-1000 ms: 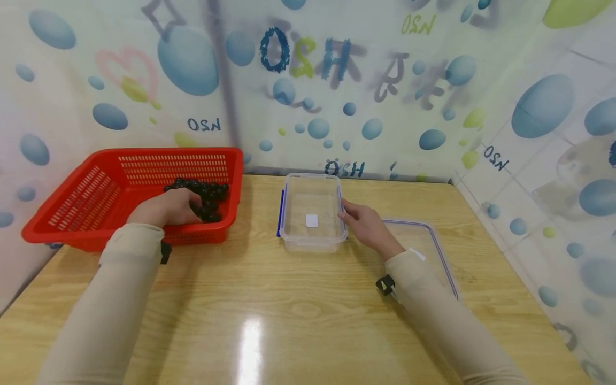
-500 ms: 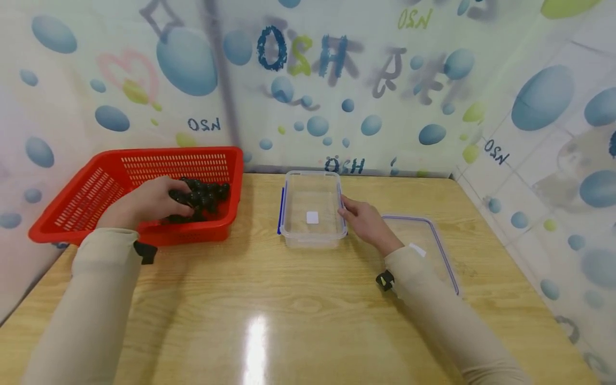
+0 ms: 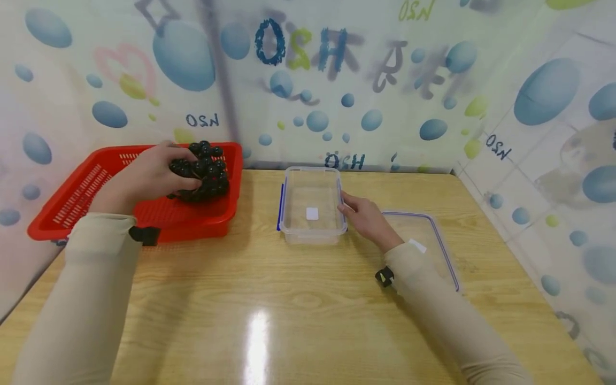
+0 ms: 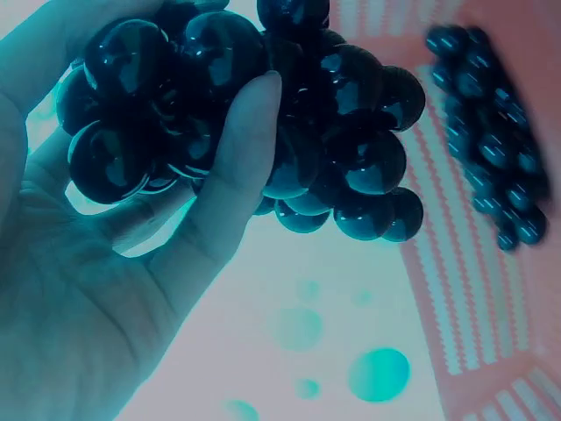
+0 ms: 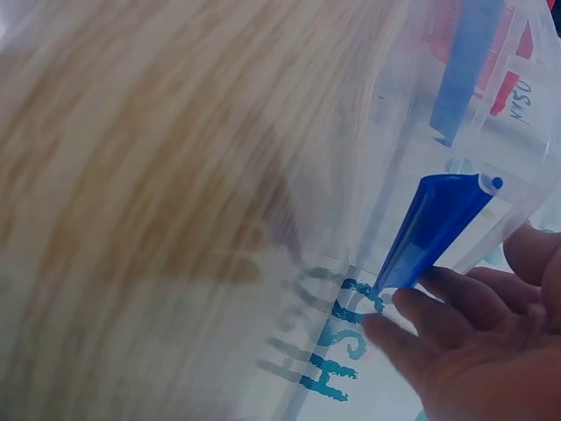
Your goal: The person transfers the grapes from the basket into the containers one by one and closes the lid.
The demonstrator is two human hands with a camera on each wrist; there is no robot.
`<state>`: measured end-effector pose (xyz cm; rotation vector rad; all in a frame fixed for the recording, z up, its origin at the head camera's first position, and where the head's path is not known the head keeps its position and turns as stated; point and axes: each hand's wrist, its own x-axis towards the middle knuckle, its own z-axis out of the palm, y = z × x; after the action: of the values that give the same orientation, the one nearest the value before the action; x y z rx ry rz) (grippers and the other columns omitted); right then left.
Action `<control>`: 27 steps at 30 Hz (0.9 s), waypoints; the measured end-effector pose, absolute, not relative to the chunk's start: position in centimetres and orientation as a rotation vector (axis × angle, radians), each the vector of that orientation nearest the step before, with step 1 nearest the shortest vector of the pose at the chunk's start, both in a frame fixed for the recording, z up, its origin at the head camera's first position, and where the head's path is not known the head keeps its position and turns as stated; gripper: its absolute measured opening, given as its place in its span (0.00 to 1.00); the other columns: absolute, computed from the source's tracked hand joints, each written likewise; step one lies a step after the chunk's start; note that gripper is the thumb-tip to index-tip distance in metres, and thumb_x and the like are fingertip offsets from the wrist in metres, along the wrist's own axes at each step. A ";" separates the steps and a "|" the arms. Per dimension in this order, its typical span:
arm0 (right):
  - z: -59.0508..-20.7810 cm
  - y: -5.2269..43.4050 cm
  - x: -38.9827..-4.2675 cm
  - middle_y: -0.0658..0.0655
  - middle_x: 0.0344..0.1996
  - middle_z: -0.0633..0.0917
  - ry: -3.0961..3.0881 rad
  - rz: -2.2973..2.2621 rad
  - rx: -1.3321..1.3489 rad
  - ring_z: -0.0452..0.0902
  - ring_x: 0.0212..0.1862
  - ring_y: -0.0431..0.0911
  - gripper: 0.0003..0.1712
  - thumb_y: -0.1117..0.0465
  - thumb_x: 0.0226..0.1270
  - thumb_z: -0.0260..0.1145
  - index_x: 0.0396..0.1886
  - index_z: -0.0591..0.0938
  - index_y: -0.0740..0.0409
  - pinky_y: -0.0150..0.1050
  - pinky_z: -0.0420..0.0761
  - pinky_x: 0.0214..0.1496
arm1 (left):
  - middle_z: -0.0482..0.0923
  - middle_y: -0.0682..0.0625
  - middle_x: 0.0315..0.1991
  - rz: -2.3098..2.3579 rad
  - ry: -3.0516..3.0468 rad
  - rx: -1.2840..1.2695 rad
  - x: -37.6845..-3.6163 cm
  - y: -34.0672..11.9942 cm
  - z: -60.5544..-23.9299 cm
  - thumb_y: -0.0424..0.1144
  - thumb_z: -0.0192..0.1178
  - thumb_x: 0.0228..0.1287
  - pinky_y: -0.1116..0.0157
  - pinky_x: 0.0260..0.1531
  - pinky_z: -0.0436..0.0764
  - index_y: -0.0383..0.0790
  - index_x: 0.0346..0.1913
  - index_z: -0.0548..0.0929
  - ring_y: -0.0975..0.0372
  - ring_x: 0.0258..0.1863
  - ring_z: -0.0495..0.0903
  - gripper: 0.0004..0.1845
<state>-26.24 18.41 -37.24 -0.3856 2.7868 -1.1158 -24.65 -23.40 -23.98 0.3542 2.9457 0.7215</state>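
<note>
In the head view, my left hand grips a bunch of dark, glossy grapes above the floor of a red plastic basket. The left wrist view has the thumb laid across these grapes, and a second bunch lying in the basket. At the middle of the table stands a clear lidless food container with blue latches. My right hand holds its right side, thumb at the rim. Seen from the right wrist, its fingers lie beside a blue latch that hangs out.
A clear lid with a blue seal lies on the wooden table, partly under the right forearm. Behind the table hangs a patterned sheet with blue bubbles; a similar one runs along the right side.
The left hand, first reaching low into the basket, has drawn back left, taken hold of a grape bunch and raised it. The right hand and the container stay in place.
</note>
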 end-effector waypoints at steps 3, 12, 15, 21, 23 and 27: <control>-37.2 18.5 -26.3 0.57 0.72 0.64 2.792 -1.109 -0.402 0.61 0.70 0.57 0.31 0.51 0.80 0.51 0.76 0.60 0.56 0.52 0.63 0.69 | 0.60 0.33 0.64 0.725 2.962 0.413 -25.3 -21.4 -23.4 0.41 0.66 0.63 0.41 0.48 0.75 0.33 0.61 0.76 0.39 0.56 0.63 0.26; -37.2 18.8 -26.4 0.58 0.71 0.65 2.804 -1.107 -0.405 0.62 0.70 0.57 0.31 0.51 0.79 0.53 0.75 0.61 0.58 0.52 0.62 0.69 | 0.62 0.37 0.63 0.638 2.943 0.619 -27.7 -13.9 -23.1 0.37 0.67 0.60 0.43 0.58 0.69 0.35 0.60 0.78 0.43 0.57 0.65 0.25; -37.4 18.9 -26.4 0.58 0.71 0.65 2.807 -1.117 -0.407 0.62 0.69 0.57 0.31 0.52 0.79 0.53 0.75 0.62 0.58 0.52 0.63 0.69 | 0.62 0.38 0.64 0.677 2.899 0.700 -28.5 -11.3 -24.2 0.35 0.68 0.60 0.46 0.58 0.70 0.36 0.60 0.78 0.45 0.58 0.65 0.24; -37.4 18.6 -26.5 0.59 0.71 0.65 2.808 -1.116 -0.394 0.62 0.69 0.57 0.31 0.52 0.78 0.53 0.75 0.62 0.58 0.52 0.63 0.69 | 0.64 0.41 0.63 0.669 2.844 0.809 -29.6 -6.7 -26.3 0.36 0.68 0.59 0.52 0.56 0.74 0.38 0.58 0.80 0.48 0.56 0.69 0.23; -37.3 18.5 -26.4 0.59 0.71 0.65 2.811 -1.113 -0.402 0.63 0.69 0.58 0.31 0.52 0.78 0.53 0.75 0.62 0.58 0.52 0.63 0.69 | 0.64 0.41 0.63 0.648 2.836 0.837 -30.0 -5.7 -26.9 0.36 0.68 0.59 0.53 0.56 0.74 0.38 0.58 0.80 0.49 0.56 0.70 0.23; -37.2 18.5 -26.4 0.59 0.70 0.66 2.822 -1.112 -0.421 0.64 0.68 0.58 0.30 0.53 0.78 0.54 0.74 0.63 0.59 0.52 0.63 0.68 | 0.64 0.40 0.62 0.609 2.835 0.884 -30.7 -4.4 -28.1 0.36 0.68 0.59 0.53 0.55 0.73 0.37 0.57 0.80 0.48 0.56 0.71 0.22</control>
<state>-26.39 18.47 -37.18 -0.4215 2.8220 -1.1121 -30.68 -4.39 -28.08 0.8837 2.8347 0.6088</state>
